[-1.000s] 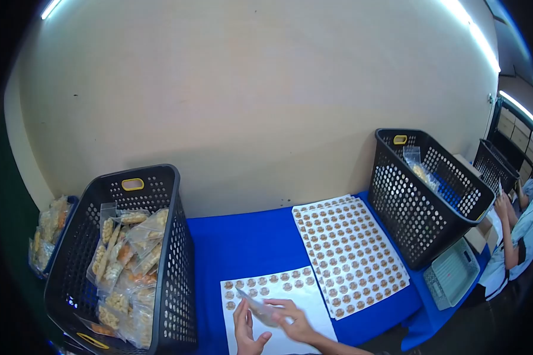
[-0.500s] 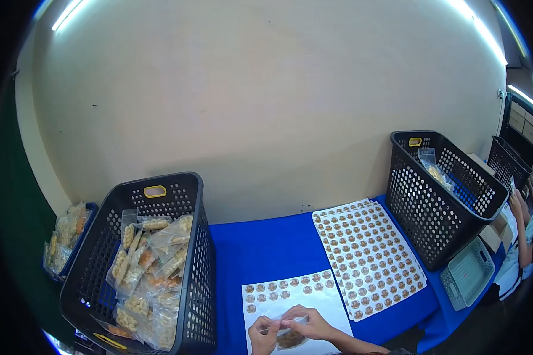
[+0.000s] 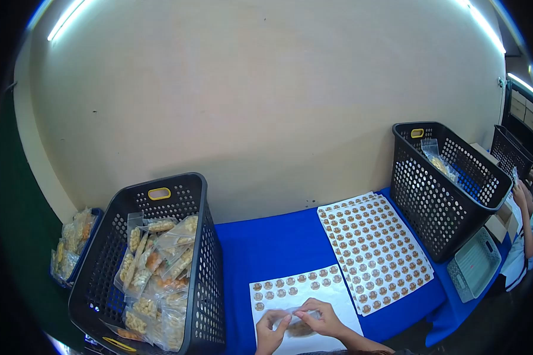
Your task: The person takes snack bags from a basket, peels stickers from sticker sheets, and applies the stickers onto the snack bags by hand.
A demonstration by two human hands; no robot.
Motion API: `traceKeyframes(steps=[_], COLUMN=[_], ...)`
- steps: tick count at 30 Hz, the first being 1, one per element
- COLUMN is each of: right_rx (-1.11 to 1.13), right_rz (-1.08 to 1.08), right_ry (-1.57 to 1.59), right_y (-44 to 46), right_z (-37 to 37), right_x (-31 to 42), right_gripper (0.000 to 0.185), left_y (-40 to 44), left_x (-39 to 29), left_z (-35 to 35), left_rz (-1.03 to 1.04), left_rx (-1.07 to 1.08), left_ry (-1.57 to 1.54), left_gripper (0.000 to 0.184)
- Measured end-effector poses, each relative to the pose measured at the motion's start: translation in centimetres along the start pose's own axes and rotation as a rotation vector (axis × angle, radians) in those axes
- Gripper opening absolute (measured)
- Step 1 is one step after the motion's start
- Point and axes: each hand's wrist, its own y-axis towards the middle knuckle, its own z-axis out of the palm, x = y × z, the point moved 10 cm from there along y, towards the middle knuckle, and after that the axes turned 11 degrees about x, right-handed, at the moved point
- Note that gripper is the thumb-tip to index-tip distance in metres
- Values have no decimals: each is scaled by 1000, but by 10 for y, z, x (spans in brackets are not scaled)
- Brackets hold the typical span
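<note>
Low in the head view, my left hand (image 3: 270, 334) and my right hand (image 3: 320, 319) pinch the top edge of a small clear plastic bag (image 3: 302, 329). Its brownish contents are blurred and partly covered by my fingers. Under both hands lies a white sticker sheet (image 3: 331, 299). Rows of round brown stickers remain along its top, and its middle is bare paper.
At left stands a black basket (image 3: 204, 284) filled with snack bags (image 3: 160, 260), beside a blue crate (image 3: 92, 242) of more bags. Stacked sticker sheets (image 3: 379, 254), another black basket (image 3: 423, 195) and a grey tray (image 3: 477, 266) are at right. Another person's arm (image 3: 528, 219) shows far right.
My fingertips, close together before, have spread apart along the bag's top edge. The whole view has shifted slightly, with the table items appearing a little further right.
</note>
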Motion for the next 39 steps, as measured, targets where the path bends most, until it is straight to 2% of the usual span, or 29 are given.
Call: traceKeyframes(steps=[1,3,4,5,7,8,9,11,12,14,15,17,19,20,21,23,25,27,28,29,33,35,36,39], right_rx=[-6,-201,-277,-283,-267,-101,6,111,101,38,-111,-189,-40,23,17,172,102,-46,-91,-101,-67,149,245,156], right_rz=[2,28,109,111,-9,-61,-47,-150,-143,-135,-177,-16,56,137,152,239,204,217,215,218,194,278,360,216], right_ry=[2,-22,90,91,244,101,245,143,149,-69,-230,-84,-10,-35,-17,186,170,327,322,327,304,-50,29,8], right_y=[0,-4,-8,-7,-3,2,1,3,3,4,1,2,6,6,5,4,5,2,3,3,1,0,-1,0], right_z=[-2,-23,-28,-27,-21,-6,9,23,20,10,-3,-16,-7,-2,-2,15,10,0,-5,-7,-6,7,14,12], right_x=[-2,-6,-27,-23,-5,4,10,27,27,27,33,6,-10,-16,-18,-28,-16,-23,-24,-26,-30,-22,-31,-46], right_gripper=[13,13,13,13,14,19,25,29,29,31,31,36,43,33,33,26,30,30,29,29,29,36,39,39], left_y=[0,-7,-5,-6,-7,-10,-9,-1,0,1,0,-2,-3,-2,-6,-6,-8,-7,-9,-10,-10,-8,-8,-9], left_x=[8,3,3,0,-16,-35,-34,-11,-1,4,8,7,16,15,18,18,22,17,27,28,26,23,26,39], left_z=[2,-18,-11,-9,17,27,28,14,7,-3,-9,-14,-6,-7,-6,5,9,14,21,23,22,6,4,0], left_rz=[-3,123,96,93,176,300,294,159,88,25,-31,-74,-185,-115,-137,-168,-202,-163,-278,-285,-247,-187,-175,-182], left_rx=[5,-222,-123,-117,71,81,85,5,-34,-52,-80,-105,19,17,22,67,70,117,292,301,158,21,18,-12], left_ry=[2,177,99,100,171,295,292,94,-1,-90,-179,-131,-126,-29,-21,-35,-52,-34,20,24,-93,-7,-38,-40], left_gripper=[22,42,51,51,51,50,50,39,38,37,36,36,37,37,37,35,34,34,35,35,21,20,19,16])
